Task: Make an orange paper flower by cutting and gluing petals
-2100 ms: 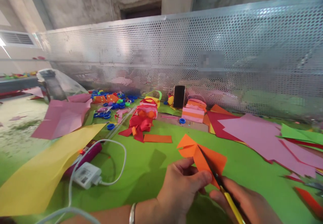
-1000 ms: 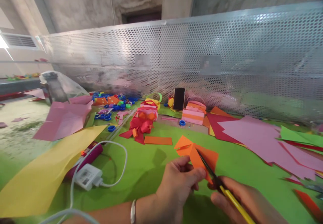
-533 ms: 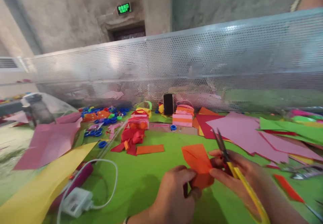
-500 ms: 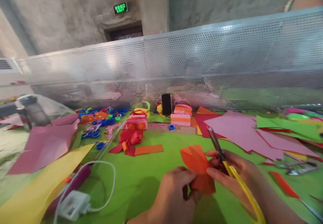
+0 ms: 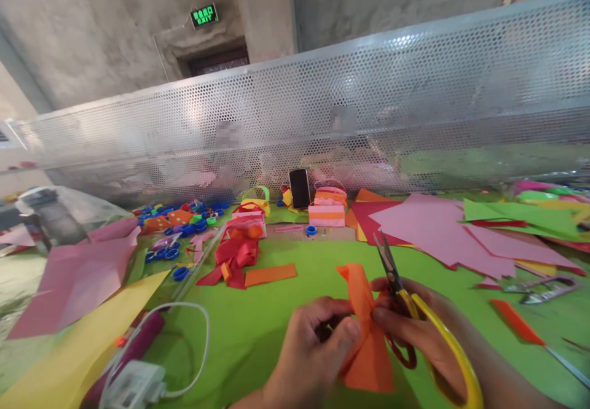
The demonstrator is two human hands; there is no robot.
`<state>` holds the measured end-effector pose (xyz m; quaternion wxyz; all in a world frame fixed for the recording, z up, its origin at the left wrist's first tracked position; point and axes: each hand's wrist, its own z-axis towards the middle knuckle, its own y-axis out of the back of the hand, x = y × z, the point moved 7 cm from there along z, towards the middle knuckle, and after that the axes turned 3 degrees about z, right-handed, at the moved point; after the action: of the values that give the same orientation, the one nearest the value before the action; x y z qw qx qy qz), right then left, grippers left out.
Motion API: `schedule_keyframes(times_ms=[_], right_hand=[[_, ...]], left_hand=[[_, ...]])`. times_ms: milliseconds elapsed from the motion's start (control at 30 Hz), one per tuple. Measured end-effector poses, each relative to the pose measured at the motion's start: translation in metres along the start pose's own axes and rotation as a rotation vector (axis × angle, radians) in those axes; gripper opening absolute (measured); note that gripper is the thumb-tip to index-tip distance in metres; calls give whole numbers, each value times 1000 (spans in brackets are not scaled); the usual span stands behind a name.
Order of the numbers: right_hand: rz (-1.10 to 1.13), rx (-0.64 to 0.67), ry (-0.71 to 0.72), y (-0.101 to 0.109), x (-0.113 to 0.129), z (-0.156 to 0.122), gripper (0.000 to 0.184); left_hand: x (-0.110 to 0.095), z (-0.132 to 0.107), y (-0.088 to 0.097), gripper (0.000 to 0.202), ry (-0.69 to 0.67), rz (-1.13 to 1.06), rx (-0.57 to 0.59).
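A piece of orange paper (image 5: 372, 360) is pinched between my two hands over the green table. My left hand (image 5: 318, 347) grips its left edge with thumb and fingers. On the other side, my right hand (image 5: 419, 320) pinches the paper's right edge and also carries yellow-handled scissors (image 5: 445, 329). The blades point up and away from me, slightly parted and apart from the paper. The paper's upper part looks narrow and bent. Beyond my hands, an orange paper strip (image 5: 270, 275) lies flat beside a pile of red paper pieces (image 5: 236, 254).
A phone (image 5: 299, 188) stands upright at the back between small paper baskets (image 5: 326, 212). Pink sheets (image 5: 442, 231) spread at right, near thread snips (image 5: 546, 287) and an orange-handled tool (image 5: 519, 322). At left are yellow paper (image 5: 87, 335), a white charger (image 5: 133, 384) with cable, and blue rings (image 5: 180, 273).
The orange paper has been turned and bent, so it now looks narrower on top and hangs lower. The scissors have shifted slightly with my right hand, and the view has tilted a little.
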<state>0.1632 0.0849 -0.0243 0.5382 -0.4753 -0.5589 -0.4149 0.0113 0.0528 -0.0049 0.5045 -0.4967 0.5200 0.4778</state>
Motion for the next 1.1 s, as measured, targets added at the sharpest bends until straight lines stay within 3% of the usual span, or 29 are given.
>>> schedule_keyframes(times_ms=[167,300,467,567,667,833,933,1100], right_hand=[[10,-19,6,-3,-3,0,44],[26,46,-55,-8,-6,-1,49],[32,229,8,-18,5,-9,39],[101,285,-51,-20,6,-12,39],[155,258,-106,-18,5,-11,50],[126,277,-107,-21,9,-11,49],[157,272,-129,-21,9,-12,47],[210,250,-118,-21,7,-13,49]], left_hand=[[18,3,-11,56,143,-297,172],[20,0,-20,72,176,-300,278],[27,2,-17,59,145,-280,228],[33,3,-16,59,131,-296,231],[30,3,-15,57,104,-312,228],[21,2,-18,47,75,-342,232],[20,2,-15,54,37,-407,164],[22,-1,-20,58,53,-438,181]])
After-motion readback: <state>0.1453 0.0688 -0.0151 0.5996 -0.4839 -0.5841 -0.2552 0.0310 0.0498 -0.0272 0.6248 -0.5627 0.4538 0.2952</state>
